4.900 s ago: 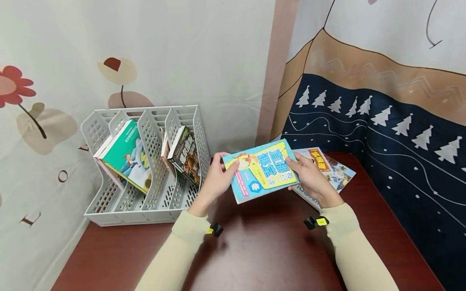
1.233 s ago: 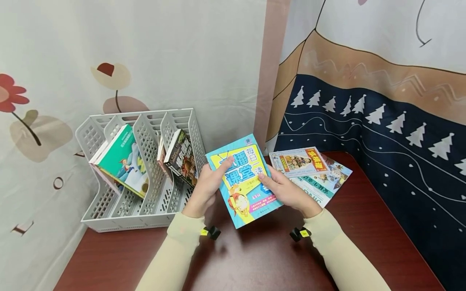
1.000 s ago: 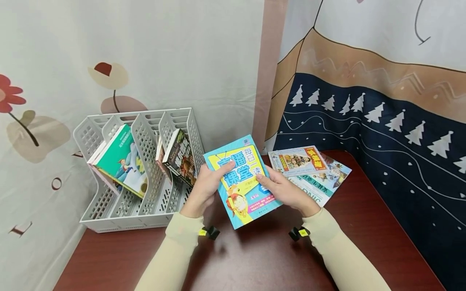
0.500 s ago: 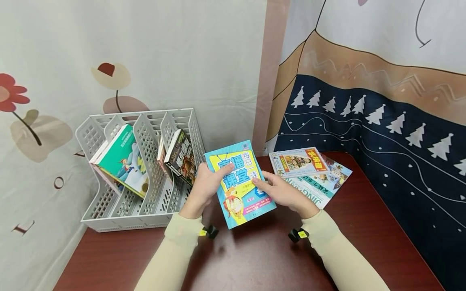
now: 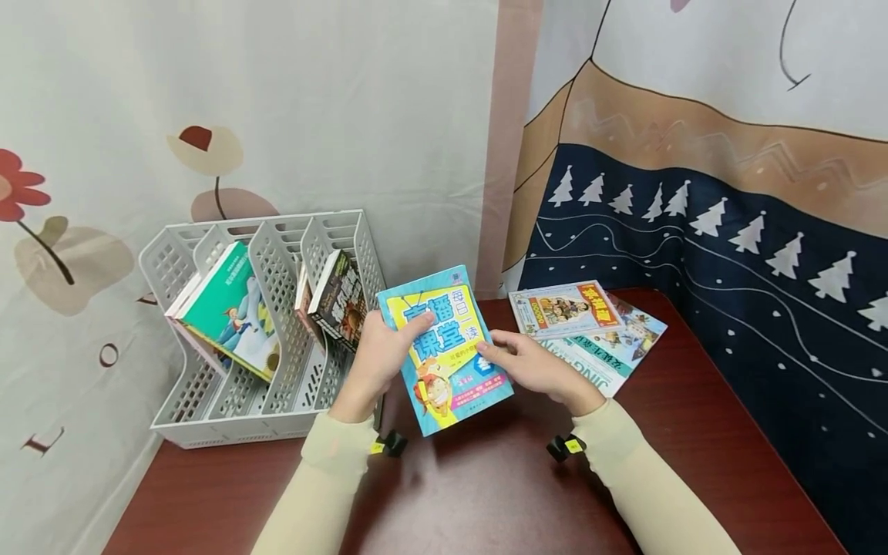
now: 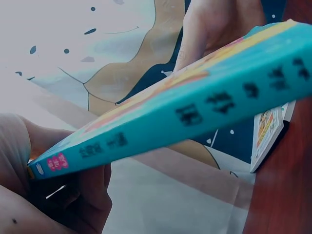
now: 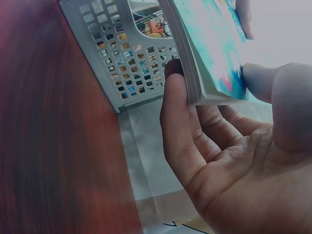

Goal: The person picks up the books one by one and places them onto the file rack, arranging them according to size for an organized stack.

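A light blue and yellow paperback book [image 5: 451, 358] is held tilted above the table, its cover facing up. My left hand [image 5: 381, 354] grips its left edge, thumb on the cover. On the opposite edge my right hand [image 5: 534, 366] pinches the book, thumb on the front. In the left wrist view the book's teal spine [image 6: 195, 109] crosses the picture and the left fingers go beneath it. The right wrist view shows the page edges [image 7: 187, 58] between the right thumb and the fingers behind.
A grey perforated file rack [image 5: 264, 424] stands at the left. A green book [image 5: 236, 312] and a dark-covered book [image 5: 343, 301] lean in its slots. Two more books, an orange-and-white one [image 5: 565, 308] and a teal-and-white one [image 5: 600, 362], lie overlapped at the table's back right.
The book was held sideways over the right-hand books at first. It has since been turned upright and brought left and slightly lower. Both hands keep hold of it.
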Tool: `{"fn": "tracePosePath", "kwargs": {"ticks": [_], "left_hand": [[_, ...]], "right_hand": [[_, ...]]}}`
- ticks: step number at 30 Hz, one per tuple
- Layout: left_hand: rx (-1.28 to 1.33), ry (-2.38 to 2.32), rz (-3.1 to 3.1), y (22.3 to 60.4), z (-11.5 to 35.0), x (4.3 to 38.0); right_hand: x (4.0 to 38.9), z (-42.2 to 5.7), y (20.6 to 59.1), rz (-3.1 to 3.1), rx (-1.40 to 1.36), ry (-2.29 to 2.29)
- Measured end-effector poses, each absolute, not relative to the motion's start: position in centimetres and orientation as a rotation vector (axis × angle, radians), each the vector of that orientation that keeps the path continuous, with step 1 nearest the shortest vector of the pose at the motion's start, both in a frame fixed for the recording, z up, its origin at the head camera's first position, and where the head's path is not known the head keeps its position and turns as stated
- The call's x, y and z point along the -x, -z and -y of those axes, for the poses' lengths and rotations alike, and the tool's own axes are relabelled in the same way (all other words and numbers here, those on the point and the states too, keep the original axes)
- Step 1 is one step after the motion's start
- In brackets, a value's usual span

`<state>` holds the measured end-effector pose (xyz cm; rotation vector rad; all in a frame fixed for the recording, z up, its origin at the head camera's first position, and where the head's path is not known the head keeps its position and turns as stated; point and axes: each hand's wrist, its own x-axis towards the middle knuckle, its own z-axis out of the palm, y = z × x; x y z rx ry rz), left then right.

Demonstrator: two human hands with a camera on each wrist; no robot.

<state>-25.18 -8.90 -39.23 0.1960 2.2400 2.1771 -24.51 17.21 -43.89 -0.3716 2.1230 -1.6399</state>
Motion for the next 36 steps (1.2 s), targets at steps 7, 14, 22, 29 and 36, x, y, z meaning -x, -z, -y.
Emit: {"fn": "tracePosePath", "kwargs": {"ticks": [7,14,22,29,36], "left_hand": [[-0.219,-2.082,-2.37,39.3,10.2,24.3],[-0.153,-2.013,-2.482,39.8,13.1,23.5],[-0.112,-1.993,-2.581,39.1,16.5,22.7],[-0.04,-1.937,-2.733,37.9,20.0,21.6],[0.063,-1.945,-2.841,36.9,23.0,21.0]], "right_hand": [[24.6,-16.7,44.8,-2.183,0.411,1.593],[24.7,-15.5,46.1,-2.178,0.49,1.562],[24.7,-13.1,47.1,-2.119,0.55,1.51],[24.6,-10.4,47.7,-2.095,0.598,1.486],[24.5,-6.9,48.3,-2.124,0.578,1.56]]}}
